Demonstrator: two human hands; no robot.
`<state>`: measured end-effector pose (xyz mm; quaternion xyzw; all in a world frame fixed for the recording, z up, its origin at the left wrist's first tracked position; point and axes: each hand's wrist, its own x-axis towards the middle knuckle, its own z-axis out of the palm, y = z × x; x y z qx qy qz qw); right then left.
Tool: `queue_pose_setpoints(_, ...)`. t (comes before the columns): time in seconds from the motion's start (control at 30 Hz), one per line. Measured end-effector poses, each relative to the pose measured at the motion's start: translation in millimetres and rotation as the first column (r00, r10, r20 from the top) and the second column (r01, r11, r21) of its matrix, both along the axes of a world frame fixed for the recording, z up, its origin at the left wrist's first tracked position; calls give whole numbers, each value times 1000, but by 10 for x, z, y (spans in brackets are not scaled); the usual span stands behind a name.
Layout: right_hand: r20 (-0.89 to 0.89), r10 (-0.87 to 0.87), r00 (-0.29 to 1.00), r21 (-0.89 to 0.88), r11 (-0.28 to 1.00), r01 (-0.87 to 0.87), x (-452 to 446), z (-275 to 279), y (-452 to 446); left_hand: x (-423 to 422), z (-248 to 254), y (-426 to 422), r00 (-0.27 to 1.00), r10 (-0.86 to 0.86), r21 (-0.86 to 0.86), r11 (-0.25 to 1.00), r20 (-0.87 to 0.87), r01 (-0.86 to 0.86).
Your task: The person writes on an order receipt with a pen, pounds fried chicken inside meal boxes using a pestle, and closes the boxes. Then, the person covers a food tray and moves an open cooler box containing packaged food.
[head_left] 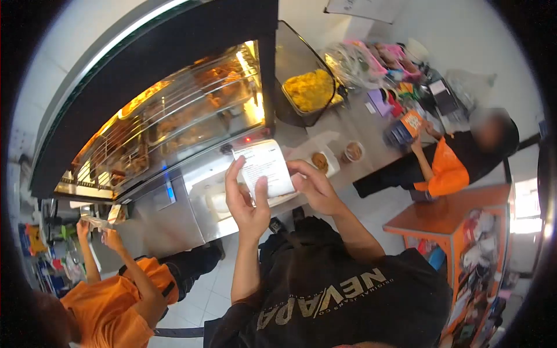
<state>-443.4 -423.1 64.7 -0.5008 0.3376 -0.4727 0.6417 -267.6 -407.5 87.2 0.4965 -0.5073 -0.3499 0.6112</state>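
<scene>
A white paper slip (268,171) with small printed lines, like a receipt, is held up over the steel counter. My left hand (249,206) grips its left and lower side, thumb on the front. My right hand (316,188) has its fingers closed at the right edge. Behind the slip, a white tray (212,188) is partly hidden. Just beyond my right hand sit a white box (332,163) with a brown fried piece (319,160) in it and a clear cup (353,152) with brownish contents.
A lit glass display warmer (174,116) with browned food stands ahead on the left. A glass-sided bin (307,93) of yellow food adjoins it. One co-worker (458,153) at right holds an orange-and-blue packet (404,129); another (125,296) works at left. An orange shelf unit (447,217) stands right.
</scene>
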Motion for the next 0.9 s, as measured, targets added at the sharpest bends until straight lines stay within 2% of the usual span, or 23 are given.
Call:
queue_pose_setpoints(0.1,132,20,991,65,997,-29,-33,92,19,-104,4,53,995,-65,26,998,73,63)
queue_pose_setpoints(0.17,-14,7,1000,81,997,-6,-112,135,16,-170,11,29,991,-81,7,997,107,80)
queue_pose_setpoints(0.2,-85,4,996,87,996,3,-162,152,-3,-188,4,12,992,-116,32,993,55,114)
queue_pose_setpoints(0.27,-93,-2,996,93,996,11,-268,192,-61,-248,-12,-16,982,-183,78,979,-56,187)
queue_pose_setpoints(0.37,-104,3,995,107,994,8,-474,105,-189,-318,-6,-145,956,-292,135,947,-10,291)
queue_pose_setpoints(0.47,-132,-1,991,94,996,13,-903,-237,-413,-441,-72,-285,948,-301,191,941,98,279)
queue_pose_setpoints(0.5,-140,-4,990,86,996,16,-1099,-400,-504,-506,-95,-330,952,-298,196,940,76,278)
queue_pose_setpoints(0.53,-423,-97,901,-33,995,91,-1306,-531,-609,-580,-115,-373,955,-292,202,940,56,275)
queue_pose_setpoints(0.57,-654,-208,728,-171,977,126,-1534,-658,-719,-669,-127,-419,958,-285,206,940,37,272)
queue_pose_setpoints(0.6,-808,-330,489,-315,942,115,-1769,-805,-822,-770,-125,-475,960,-278,221,938,24,266)
queue_pose_setpoints(0.67,-906,-343,247,-361,932,-31,-2312,-1294,-900,-1021,-111,-591,965,-261,249,935,-3,254)
queue_pose_setpoints(0.7,-927,-356,118,-368,923,-109,-2478,-1370,-948,-1160,-111,-645,969,-245,256,936,-23,242)
queue_pose_setpoints(0.8,-998,-57,-27,-49,969,-241,-2764,-1559,-1049,-1629,-138,-798,977,-208,286,934,-50,214)
queue_pose_setpoints(0.9,-966,75,248,-2,955,-295,-3035,-1824,-1215,-2064,-150,-1012,979,-205,264,943,-11,201)
